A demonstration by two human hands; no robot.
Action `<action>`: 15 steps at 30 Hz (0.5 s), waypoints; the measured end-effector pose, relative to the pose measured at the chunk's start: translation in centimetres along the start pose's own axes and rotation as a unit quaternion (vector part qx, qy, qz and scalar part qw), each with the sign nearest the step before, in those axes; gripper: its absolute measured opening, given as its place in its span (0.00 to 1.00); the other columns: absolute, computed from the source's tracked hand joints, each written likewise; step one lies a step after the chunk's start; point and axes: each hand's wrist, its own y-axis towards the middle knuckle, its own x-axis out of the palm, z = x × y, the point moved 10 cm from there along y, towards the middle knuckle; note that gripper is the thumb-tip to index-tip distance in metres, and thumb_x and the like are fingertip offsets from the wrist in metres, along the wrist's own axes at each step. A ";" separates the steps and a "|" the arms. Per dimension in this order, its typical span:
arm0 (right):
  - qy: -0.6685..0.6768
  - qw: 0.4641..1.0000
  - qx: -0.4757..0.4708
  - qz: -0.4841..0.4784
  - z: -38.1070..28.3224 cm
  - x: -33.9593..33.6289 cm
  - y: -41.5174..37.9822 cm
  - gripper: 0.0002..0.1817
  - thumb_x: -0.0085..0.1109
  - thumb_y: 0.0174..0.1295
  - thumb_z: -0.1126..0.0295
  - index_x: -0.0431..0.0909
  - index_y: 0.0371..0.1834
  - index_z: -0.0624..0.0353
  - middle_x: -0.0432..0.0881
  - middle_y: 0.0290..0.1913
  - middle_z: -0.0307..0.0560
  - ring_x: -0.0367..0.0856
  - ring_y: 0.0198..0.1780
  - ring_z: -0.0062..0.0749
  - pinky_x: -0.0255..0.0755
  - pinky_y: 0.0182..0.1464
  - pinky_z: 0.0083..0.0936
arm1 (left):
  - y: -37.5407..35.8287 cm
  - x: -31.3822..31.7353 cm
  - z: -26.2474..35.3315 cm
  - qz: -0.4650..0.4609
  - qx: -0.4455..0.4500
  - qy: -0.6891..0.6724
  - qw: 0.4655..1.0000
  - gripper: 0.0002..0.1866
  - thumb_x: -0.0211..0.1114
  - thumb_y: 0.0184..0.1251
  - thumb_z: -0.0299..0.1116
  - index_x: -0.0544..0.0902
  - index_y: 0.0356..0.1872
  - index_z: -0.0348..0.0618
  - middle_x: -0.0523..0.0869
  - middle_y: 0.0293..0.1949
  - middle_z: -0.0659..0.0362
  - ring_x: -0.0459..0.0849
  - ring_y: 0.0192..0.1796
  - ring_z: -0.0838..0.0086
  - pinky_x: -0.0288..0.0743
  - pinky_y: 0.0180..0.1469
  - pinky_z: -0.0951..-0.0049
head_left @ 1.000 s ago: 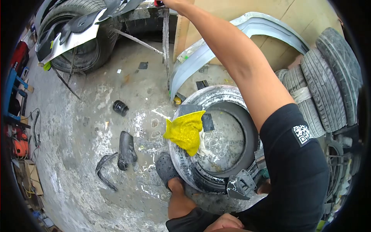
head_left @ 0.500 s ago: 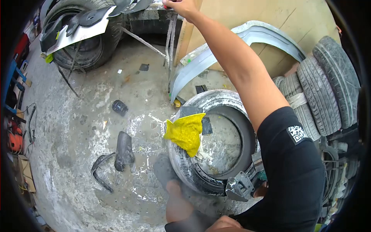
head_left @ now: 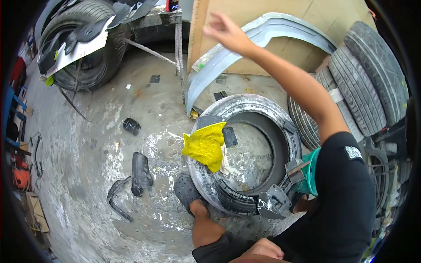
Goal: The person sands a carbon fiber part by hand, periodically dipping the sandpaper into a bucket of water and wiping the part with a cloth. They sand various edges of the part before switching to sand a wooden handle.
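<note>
Standing beyond the flat tyre (head_left: 208, 182) is a tan board (head_left: 326, 15); a row of ribbed tyres (head_left: 357, 83) leans to the flat tyre's right. The curved grey panel (head_left: 272, 30) arches in front of the board, just beyond the flat tyre. A teal bucket (head_left: 312, 171), partly hidden, stands at that tyre's right edge. A yellow cloth (head_left: 205, 147) drapes over its left edge. The right hand (head_left: 226, 34), blurred, is raised beyond it near the panel, fingers apart. The left hand (head_left: 265, 249), on its near side, is curled; whether it grips anything cannot be told.
</note>
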 end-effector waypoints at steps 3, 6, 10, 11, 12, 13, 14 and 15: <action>-0.057 0.986 -0.063 -0.147 -0.7 -6.1 -17.0 0.36 0.69 0.69 0.61 0.66 0.78 0.59 0.76 0.68 0.53 0.79 0.64 0.39 0.75 0.66 0.36 | -1.2 1.1 -1.3 -0.035 -0.012 0.074 0.997 0.10 0.74 0.68 0.25 0.79 0.40 0.45 0.79 0.41 0.52 0.75 0.34 0.75 0.69 0.39 0.78; -0.237 0.929 0.081 -0.271 2.6 -13.8 -33.2 0.31 0.69 0.65 0.62 0.74 0.71 0.57 0.77 0.54 0.54 0.81 0.56 0.46 0.77 0.59 0.40 | -2.7 2.4 -2.7 -0.124 -0.012 0.151 0.981 0.11 0.75 0.67 0.27 0.79 0.42 0.45 0.80 0.43 0.51 0.76 0.35 0.71 0.71 0.42 0.73; -0.234 0.914 0.257 -0.209 5.5 -24.7 -50.8 0.26 0.73 0.62 0.62 0.81 0.63 0.59 0.82 0.47 0.52 0.86 0.48 0.42 0.80 0.52 0.39 | -1.3 3.6 -3.6 -0.078 -0.062 0.409 0.907 0.18 0.79 0.62 0.35 0.85 0.51 0.42 0.85 0.50 0.55 0.84 0.43 0.66 0.78 0.46 0.70; -0.229 0.916 0.260 -0.203 5.3 -25.9 -53.8 0.26 0.73 0.62 0.62 0.81 0.63 0.59 0.82 0.47 0.52 0.86 0.48 0.42 0.80 0.52 0.39 | -1.0 3.6 -3.5 -0.067 -0.076 0.456 0.884 0.19 0.79 0.62 0.36 0.85 0.52 0.43 0.85 0.50 0.54 0.85 0.46 0.63 0.80 0.47 0.68; -0.222 0.904 0.321 -0.172 6.1 -27.9 -56.6 0.25 0.73 0.61 0.62 0.82 0.61 0.60 0.83 0.47 0.53 0.86 0.47 0.43 0.81 0.52 0.39 | -0.8 3.5 -3.5 -0.054 -0.086 0.500 0.860 0.20 0.79 0.63 0.38 0.85 0.52 0.43 0.85 0.51 0.53 0.86 0.48 0.60 0.81 0.49 0.65; -0.213 0.888 0.381 -0.141 6.9 -29.6 -59.2 0.24 0.74 0.61 0.62 0.83 0.59 0.60 0.85 0.47 0.54 0.87 0.46 0.43 0.81 0.51 0.39 | -0.8 3.6 -3.4 -0.068 -0.057 0.554 0.828 0.24 0.78 0.64 0.41 0.83 0.56 0.41 0.86 0.51 0.51 0.87 0.49 0.58 0.82 0.51 0.63; -0.210 0.888 0.386 -0.137 7.4 -30.5 -60.8 0.24 0.74 0.61 0.62 0.83 0.59 0.60 0.85 0.47 0.54 0.87 0.46 0.43 0.81 0.51 0.39 | -0.7 3.5 -3.8 -0.084 -0.029 0.603 0.792 0.28 0.77 0.65 0.44 0.82 0.60 0.38 0.86 0.52 0.49 0.88 0.50 0.56 0.82 0.54 0.62; -0.216 0.895 0.367 -0.131 8.1 -31.0 -61.9 0.23 0.74 0.61 0.62 0.84 0.58 0.60 0.85 0.48 0.54 0.87 0.47 0.43 0.81 0.51 0.39 | -0.6 3.7 -3.7 -0.077 -0.001 0.637 0.767 0.26 0.80 0.61 0.40 0.84 0.56 0.38 0.87 0.48 0.51 0.88 0.45 0.60 0.82 0.48 0.64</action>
